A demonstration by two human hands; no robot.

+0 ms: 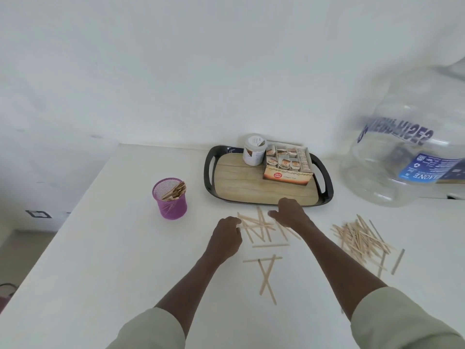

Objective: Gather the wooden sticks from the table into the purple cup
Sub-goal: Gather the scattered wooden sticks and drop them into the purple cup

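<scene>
A loose cluster of wooden sticks [259, 226] lies on the white table in front of the tray. My left hand [227, 235] is at the cluster's left end, its fingers curled round the stick ends. My right hand [289, 214] rests palm down on the cluster's right side with the thumb pointing left. Its fingertips are hidden. The purple mesh cup [171, 204] stands upright to the left, apart from both hands, with several sticks in it. A bigger stick pile [362, 240] lies at the right. Three crossed sticks [268, 275] lie nearer to me.
A black tray [210, 172] with a wood-look floor stands just behind my hands and holds a white jar [254, 151] and a tea-bag box [288, 170]. A large clear water bottle [402, 157] lies at the right. The table's left edge [83, 195] runs diagonally.
</scene>
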